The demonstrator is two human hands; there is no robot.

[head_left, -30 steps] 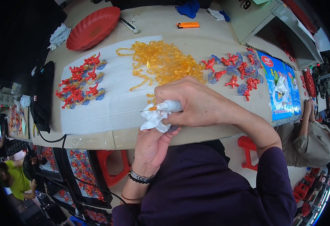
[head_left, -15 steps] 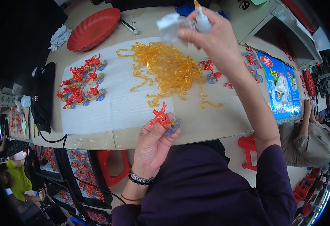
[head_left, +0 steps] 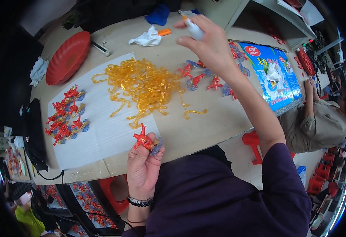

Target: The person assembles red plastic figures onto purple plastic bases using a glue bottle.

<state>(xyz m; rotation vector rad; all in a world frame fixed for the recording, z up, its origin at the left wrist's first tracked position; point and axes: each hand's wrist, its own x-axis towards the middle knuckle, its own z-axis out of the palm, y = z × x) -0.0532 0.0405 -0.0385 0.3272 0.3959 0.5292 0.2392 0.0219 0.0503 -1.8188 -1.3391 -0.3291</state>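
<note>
My left hand (head_left: 142, 170) is closed at the table's front edge, pinching a small red figurine (head_left: 142, 139) with a clear blue base (head_left: 156, 146). Over the far right part of the table, my right hand (head_left: 213, 44) grips a small white bottle (head_left: 194, 31) with an orange tip. Left of that hand lie a crumpled white tissue (head_left: 147, 38) and a small orange piece (head_left: 164, 32), perhaps a cap. Beyond the figurine spreads a tangled heap of clear yellow ribbon-like pieces (head_left: 145, 85), partly on a white foam sheet (head_left: 90, 138).
Rows of red figurines (head_left: 66, 116) stand on the sheet's left side, and more figurines (head_left: 196, 79) lie right of the heap. A red oval tray (head_left: 68, 59) sits at the far left. A blue printed sheet (head_left: 273, 75) covers the right end, with a seated person (head_left: 315, 122) beside it.
The tissue has left my right hand and lies on the table beside the orange piece. That hand still holds the bottle. The view has shifted; my left hand keeps the figurine.
</note>
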